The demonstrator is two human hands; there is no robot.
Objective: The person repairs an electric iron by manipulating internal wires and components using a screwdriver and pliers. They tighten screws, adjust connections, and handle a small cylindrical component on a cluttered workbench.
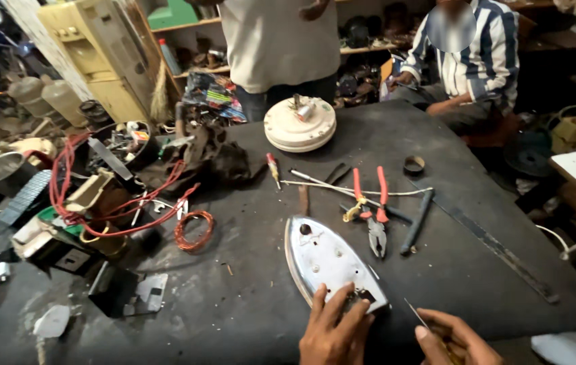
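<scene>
The left hand [332,331] rests with spread fingers on the wide rear end of an iron soleplate [332,260], pressing it flat to the black worktable [247,297]; it steadies the plate and is not closed around it. The right hand [453,338], at about four o'clock from the plate, is pinched shut on a thin metal tool, probably a small screwdriver [415,313], whose tip points up and left toward the plate's rear, where a dark fitting sits under the left fingertips. The soleplate lies near the table's front edge, with its pointed nose toward twelve o'clock.

This looks like the stage of working on the terminal or screw at the plate's rear. As a judgement, the next move calls for bringing the tool tip down onto that fitting while the left hand keeps the plate from sliding.

Just beside the plate at two o'clock lie red-handled pliers [372,216], a dark-handled tool [415,223] and a white cord [342,189]. A red-handled screwdriver [273,169] lies at twelve o'clock, and a round cream motor housing [299,125] stands beyond it. A copper wire coil [193,231] sits at ten o'clock, with red wires [72,182] and loose parts farther left. Two other people are at the far side of the table.
</scene>
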